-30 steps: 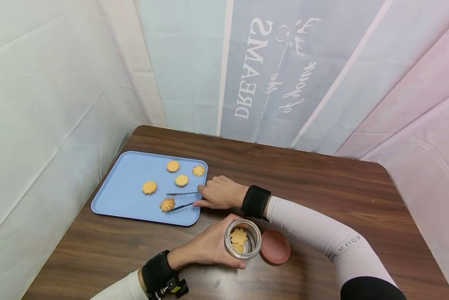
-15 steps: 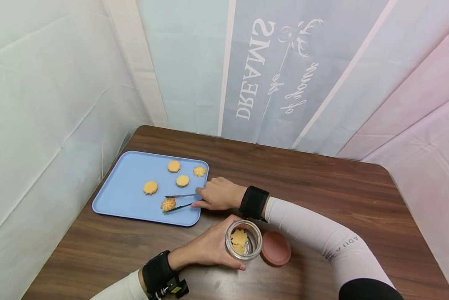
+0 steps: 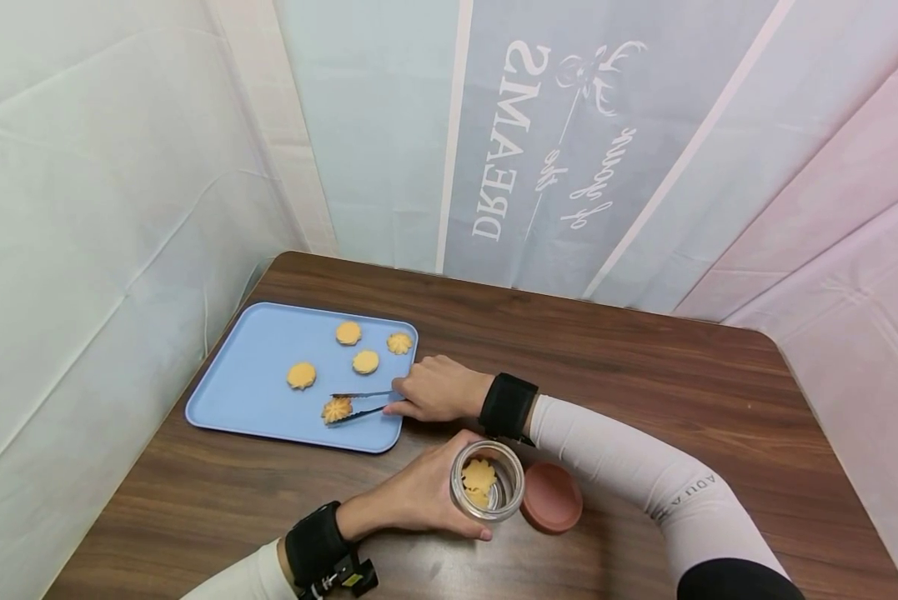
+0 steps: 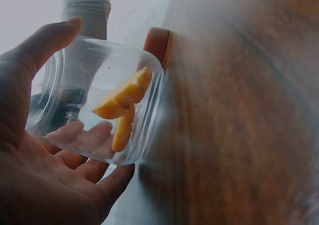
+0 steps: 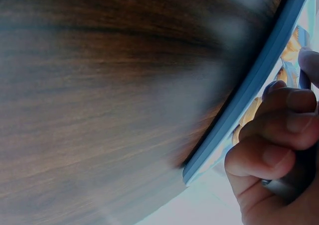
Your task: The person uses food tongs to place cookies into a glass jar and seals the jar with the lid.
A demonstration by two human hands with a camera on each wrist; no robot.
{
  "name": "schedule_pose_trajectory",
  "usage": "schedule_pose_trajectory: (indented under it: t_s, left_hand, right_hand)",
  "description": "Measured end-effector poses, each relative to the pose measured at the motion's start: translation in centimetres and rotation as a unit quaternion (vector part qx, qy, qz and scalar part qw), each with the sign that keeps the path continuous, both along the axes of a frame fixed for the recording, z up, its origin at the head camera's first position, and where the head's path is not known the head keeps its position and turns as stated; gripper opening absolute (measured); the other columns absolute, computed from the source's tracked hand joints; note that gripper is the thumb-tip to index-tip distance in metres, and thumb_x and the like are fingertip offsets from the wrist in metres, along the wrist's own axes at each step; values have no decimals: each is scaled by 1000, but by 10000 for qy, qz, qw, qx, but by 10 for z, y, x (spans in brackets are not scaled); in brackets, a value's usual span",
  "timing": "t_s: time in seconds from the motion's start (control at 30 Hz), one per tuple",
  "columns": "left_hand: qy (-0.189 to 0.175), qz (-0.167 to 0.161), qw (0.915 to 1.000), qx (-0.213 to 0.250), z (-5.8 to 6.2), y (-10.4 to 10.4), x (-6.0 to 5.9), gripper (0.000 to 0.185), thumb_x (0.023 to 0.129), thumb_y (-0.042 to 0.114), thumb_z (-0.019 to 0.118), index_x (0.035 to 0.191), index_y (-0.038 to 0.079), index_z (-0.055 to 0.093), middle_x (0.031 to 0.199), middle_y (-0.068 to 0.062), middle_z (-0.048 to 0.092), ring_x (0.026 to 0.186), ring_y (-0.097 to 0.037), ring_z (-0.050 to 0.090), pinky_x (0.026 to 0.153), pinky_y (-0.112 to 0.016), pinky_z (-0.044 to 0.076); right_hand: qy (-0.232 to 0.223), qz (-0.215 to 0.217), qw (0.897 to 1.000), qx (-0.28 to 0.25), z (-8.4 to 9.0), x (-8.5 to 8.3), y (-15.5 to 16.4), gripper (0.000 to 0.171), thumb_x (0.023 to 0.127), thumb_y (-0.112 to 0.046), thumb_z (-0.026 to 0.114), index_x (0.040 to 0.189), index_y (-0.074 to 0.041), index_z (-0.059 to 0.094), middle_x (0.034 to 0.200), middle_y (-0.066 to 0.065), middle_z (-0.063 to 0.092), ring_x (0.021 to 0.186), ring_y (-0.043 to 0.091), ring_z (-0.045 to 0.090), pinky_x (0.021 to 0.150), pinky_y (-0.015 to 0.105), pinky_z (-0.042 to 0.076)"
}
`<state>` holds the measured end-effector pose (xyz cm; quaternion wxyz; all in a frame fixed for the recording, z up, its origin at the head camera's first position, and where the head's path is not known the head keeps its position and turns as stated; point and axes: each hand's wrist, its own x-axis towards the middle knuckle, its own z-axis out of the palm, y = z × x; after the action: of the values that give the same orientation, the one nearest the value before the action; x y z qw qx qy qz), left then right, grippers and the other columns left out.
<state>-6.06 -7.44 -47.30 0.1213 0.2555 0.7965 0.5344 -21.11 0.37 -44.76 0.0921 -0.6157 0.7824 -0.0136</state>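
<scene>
Cookie [image 3: 337, 410] sits left of your right hand [image 3: 443, 389], between the tongs [image 3: 360, 414] it grips; your left hand [image 3: 418, 493] holds a jar [image 3: 504, 481].

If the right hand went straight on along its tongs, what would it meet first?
The right hand would likely reach the cookie between the tips of its tongs first; height above the tray is unclear.

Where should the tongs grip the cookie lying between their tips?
Probably on opposite edges of the cookie, from the right of the tray, where the right hand holds the tongs: it is round and ridged, and the parted tips flank it.
</scene>
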Motion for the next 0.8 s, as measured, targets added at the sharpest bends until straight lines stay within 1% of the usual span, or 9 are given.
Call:
schedule_pose_trajectory:
  t_s: [0.23, 0.3, 0.5, 0.63, 0.8]
  left_hand:
    - [63, -22, 10000, 28, -2, 0, 0, 88, 75, 37, 97, 145, 18, 46, 136, 1, 63, 122, -9, 61, 108, -30, 48]
    - [83, -20, 10000, 29, -2, 0, 0, 88, 75, 36, 97, 145, 18, 46, 136, 1, 64, 123, -9, 61, 108, -31, 49]
    - [85, -8, 9999, 68, -1, 0, 0, 89, 74, 35, 98, 145, 19, 47, 137, 2, 63, 124, -9, 61, 109, -31, 48]
    - [50, -23, 9999, 128, -1, 0, 1, 89, 75, 35, 98, 145, 18, 46, 137, 2, 63, 124, -10, 60, 110, -32, 48]
    - [53, -35, 10000, 77, 0, 0, 0, 89, 75, 35, 98, 146, 18, 46, 138, 1, 63, 124, -11, 60, 110, -31, 48]
  right_hand:
    - [52, -4, 10000, -44, -2, -2, 1, 42, 109, -53, 52, 84, -20, 59, 60, -9, 47, 53, 5, 50, 50, 23, 35]
    - [17, -20, 10000, -90, -1, -2, 2, 41, 109, -52, 53, 84, -20, 60, 60, -9, 47, 52, 6, 50, 50, 24, 36]
    - [104, -64, 9999, -82, -1, -3, 4, 42, 109, -53, 53, 84, -20, 61, 60, -9, 48, 52, 6, 52, 51, 25, 40]
    - [101, -58, 9999, -75, -1, -3, 5, 43, 109, -54, 53, 84, -19, 61, 60, -9, 49, 52, 6, 52, 51, 25, 41]
    - [129, -101, 9998, -87, -2, -3, 8, 43, 109, -54, 52, 85, -19, 62, 59, -8, 50, 52, 6, 52, 51, 25, 41]
